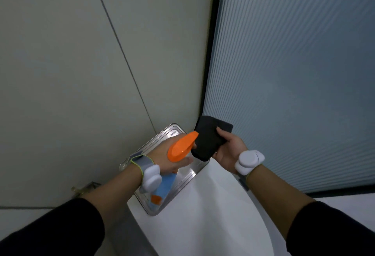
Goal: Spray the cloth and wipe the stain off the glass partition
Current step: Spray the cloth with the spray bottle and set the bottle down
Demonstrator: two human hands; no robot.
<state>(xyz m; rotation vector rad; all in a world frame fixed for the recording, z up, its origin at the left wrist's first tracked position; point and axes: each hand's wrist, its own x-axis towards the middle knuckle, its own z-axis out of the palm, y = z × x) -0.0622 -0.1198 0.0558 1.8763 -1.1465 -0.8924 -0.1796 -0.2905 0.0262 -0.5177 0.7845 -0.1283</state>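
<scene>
My left hand (pixel 168 159) grips a spray bottle with an orange trigger head (pixel 181 147); its blue body shows below my wrist. The nozzle points at a folded black cloth (pixel 209 136), almost touching it. My right hand (pixel 229 152) holds that cloth from the right, fingers wrapped around its lower edge. The ribbed, frosted glass partition (pixel 294 77) fills the right side, just behind the cloth. No stain can be made out on it from here.
A steel tray (pixel 172 131) lies under my hands on a white surface (pixel 207 211). A grey panelled wall (pixel 81 72) stands to the left, with a dark frame (pixel 211 52) where it meets the glass. A metal fitting (pixel 81 189) sits low on the wall.
</scene>
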